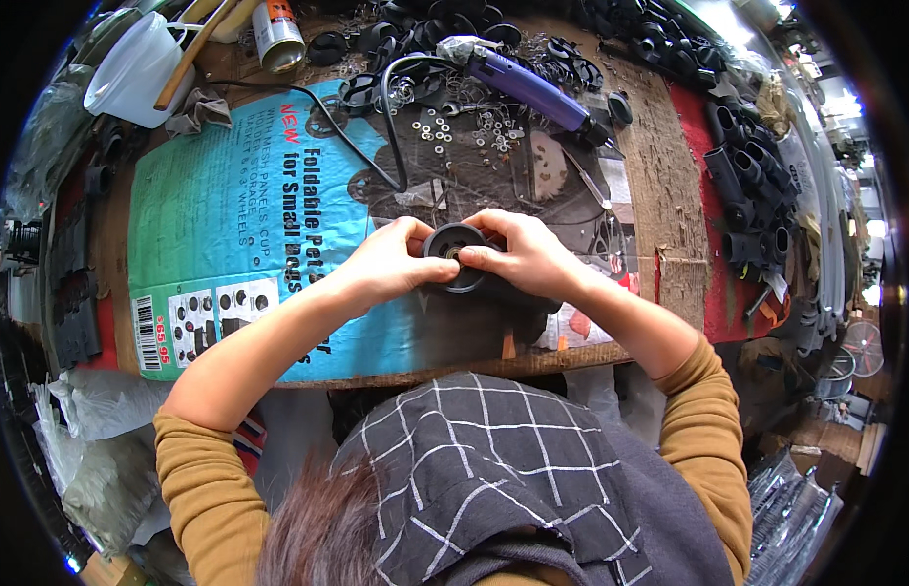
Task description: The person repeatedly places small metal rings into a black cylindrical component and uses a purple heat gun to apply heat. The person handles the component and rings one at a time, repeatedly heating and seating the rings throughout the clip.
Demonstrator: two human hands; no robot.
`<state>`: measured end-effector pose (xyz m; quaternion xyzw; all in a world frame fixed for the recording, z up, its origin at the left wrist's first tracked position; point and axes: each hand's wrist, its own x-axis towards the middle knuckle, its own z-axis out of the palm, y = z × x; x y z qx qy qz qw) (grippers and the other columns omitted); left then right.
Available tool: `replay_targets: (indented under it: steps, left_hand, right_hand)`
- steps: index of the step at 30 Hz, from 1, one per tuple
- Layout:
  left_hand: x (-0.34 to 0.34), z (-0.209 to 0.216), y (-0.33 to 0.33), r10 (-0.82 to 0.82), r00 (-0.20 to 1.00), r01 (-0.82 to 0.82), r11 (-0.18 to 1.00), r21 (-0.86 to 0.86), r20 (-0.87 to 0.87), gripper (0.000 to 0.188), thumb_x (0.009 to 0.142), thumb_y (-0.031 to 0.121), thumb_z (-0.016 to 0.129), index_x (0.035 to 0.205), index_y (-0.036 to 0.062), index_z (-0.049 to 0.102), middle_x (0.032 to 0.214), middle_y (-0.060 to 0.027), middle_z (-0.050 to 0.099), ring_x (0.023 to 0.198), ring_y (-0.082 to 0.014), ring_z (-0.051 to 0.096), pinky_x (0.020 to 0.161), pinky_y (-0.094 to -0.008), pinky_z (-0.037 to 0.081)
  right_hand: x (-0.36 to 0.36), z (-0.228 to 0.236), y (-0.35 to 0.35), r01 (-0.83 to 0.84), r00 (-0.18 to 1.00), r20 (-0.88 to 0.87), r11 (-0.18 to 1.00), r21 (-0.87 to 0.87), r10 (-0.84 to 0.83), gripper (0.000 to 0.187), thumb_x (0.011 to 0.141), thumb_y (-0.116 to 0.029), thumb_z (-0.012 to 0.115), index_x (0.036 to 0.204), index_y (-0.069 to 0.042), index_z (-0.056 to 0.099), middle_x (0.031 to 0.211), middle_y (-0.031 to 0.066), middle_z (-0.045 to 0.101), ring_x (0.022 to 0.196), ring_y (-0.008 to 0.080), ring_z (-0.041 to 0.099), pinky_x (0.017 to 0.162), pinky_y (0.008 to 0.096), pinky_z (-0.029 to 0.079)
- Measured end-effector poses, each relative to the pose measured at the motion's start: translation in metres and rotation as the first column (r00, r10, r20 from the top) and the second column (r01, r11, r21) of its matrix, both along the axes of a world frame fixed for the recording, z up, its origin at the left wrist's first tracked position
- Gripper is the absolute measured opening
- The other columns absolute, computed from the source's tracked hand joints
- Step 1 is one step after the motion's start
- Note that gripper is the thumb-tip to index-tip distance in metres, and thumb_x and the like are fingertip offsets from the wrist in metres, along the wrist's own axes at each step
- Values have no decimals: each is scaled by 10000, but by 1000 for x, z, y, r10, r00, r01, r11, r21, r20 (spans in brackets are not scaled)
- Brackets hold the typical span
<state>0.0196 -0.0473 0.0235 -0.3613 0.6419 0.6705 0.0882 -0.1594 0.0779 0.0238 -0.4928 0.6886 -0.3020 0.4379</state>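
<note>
A small dark wheel with a metal bearing at its hub is held between my two hands above the near middle of the table. My left hand grips its left side, the thumb pressed near the hub. From the other side my right hand grips it too, with that thumb also pressing by the centre. Fingers of both hands curl round the far rim and are partly hidden. Just beyond lies a printed sheet in blue and black, covering the cardboard tabletop.
A purple corded power tool lies beyond my hands, near scattered pale washers and small metal parts. Black plastic parts are heaped at the back. A white bucket and a spray can stand far left. Black tubular parts lie right.
</note>
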Motion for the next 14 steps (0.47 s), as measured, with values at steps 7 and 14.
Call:
replay_targets:
  steps: [7,14]
  left_hand:
    - [-3,-4,-7,-53,998,53,999,10,-34,502,773,197,778,1156,-39,554,1061,-145,634,970,-190,620,869,-318,503]
    - [2,-9,8,-74,923,-99,904,-417,-378,712,762,315,805,1338,30,500,1234,-213,612,1148,-321,605,982,-353,465]
  right_hand:
    - [-5,1,-13,-65,992,122,969,237,37,400,820,-294,734,1094,-20,633,959,143,692,890,215,659,793,344,510]
    - [0,9,-13,37,999,5,956,292,-40,399,857,-317,731,1059,-9,576,905,52,637,827,105,580,721,270,481]
